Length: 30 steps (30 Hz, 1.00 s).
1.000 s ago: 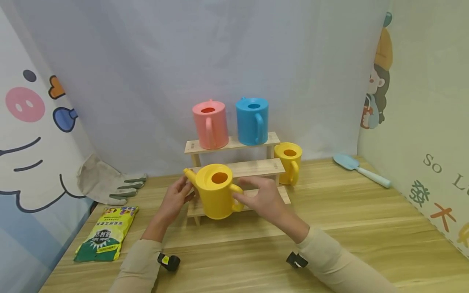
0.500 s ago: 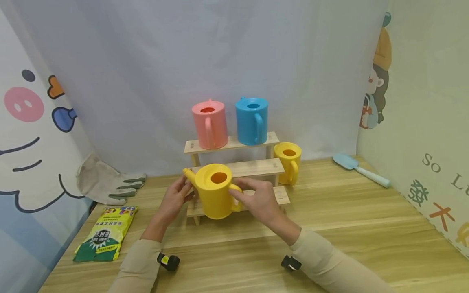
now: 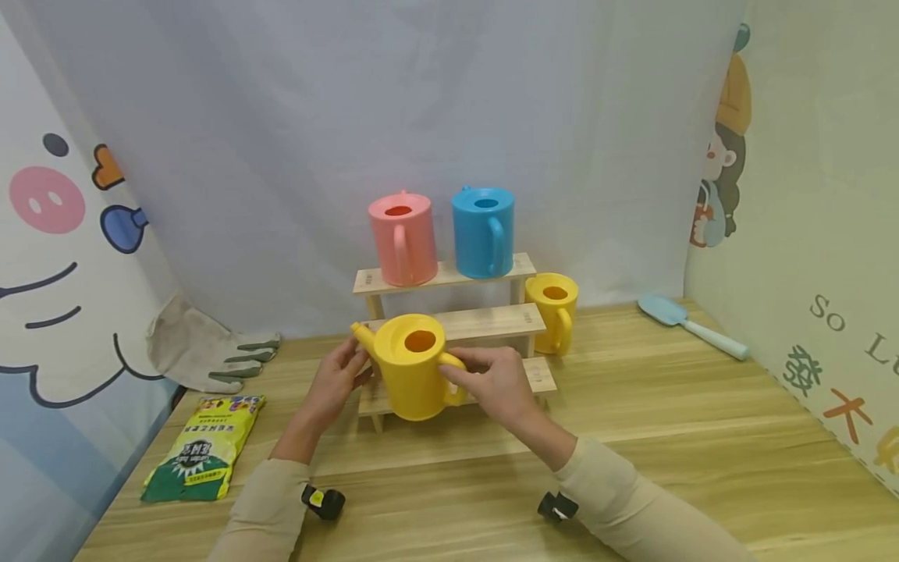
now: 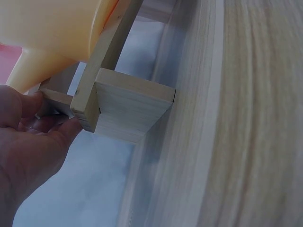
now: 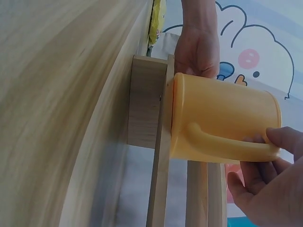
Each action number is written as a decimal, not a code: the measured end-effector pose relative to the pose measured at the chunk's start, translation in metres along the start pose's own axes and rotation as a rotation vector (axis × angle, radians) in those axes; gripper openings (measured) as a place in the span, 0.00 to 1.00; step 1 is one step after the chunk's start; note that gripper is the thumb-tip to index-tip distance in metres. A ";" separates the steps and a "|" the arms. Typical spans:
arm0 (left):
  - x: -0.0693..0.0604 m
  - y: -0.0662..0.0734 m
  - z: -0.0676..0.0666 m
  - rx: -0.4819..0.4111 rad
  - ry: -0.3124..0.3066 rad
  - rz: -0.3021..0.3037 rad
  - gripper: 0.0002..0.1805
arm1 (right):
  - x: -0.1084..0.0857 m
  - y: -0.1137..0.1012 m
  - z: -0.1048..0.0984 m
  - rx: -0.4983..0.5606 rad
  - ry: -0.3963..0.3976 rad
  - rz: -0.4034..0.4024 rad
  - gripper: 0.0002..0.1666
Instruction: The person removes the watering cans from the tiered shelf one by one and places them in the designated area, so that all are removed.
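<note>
A yellow watering can (image 3: 414,375) stands upright on the lowest tier of the wooden shelf (image 3: 541,376), its spout to the left. My right hand (image 3: 500,386) pinches its handle between thumb and fingers; the right wrist view shows this grip on the handle (image 5: 236,147) near the can's top. Beside the spout, my left hand (image 3: 335,390) has its bent fingers at the shelf's left end. In the left wrist view, the thumb and fingers of the left hand (image 4: 35,137) hold the end of the wooden shelf (image 4: 87,101), just below the spout (image 4: 40,68).
Pink (image 3: 403,242) and blue (image 3: 483,234) cans stand on the top tier. Another yellow can (image 3: 551,312) is right of the shelf. A glove (image 3: 197,347) and a yellow-green packet (image 3: 204,449) lie left; a light blue trowel (image 3: 691,324) lies far right.
My right hand has shifted slightly left, its thumb now further onto the handle. The left hand and the yellow can look unmoved.
</note>
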<state>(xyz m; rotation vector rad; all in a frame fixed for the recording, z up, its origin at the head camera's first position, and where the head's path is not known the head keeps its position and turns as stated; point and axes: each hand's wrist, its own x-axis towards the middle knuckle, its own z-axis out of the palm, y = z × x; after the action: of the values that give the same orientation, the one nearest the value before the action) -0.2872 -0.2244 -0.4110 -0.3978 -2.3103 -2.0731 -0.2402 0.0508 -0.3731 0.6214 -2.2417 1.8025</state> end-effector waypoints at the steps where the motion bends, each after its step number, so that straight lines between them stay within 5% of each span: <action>1: 0.000 0.000 0.000 -0.002 0.001 -0.001 0.29 | 0.000 0.000 0.000 0.010 -0.003 0.013 0.18; 13: -0.003 -0.002 -0.002 0.004 0.008 -0.003 0.29 | 0.000 0.002 0.002 0.088 0.008 0.084 0.17; 30: 0.000 -0.005 -0.003 0.005 -0.015 0.007 0.29 | 0.002 -0.009 -0.010 0.037 -0.041 0.012 0.13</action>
<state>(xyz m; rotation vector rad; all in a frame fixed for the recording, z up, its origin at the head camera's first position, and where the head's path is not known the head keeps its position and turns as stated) -0.2883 -0.2281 -0.4157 -0.4221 -2.3190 -2.0674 -0.2394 0.0590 -0.3618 0.6584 -2.2477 1.8578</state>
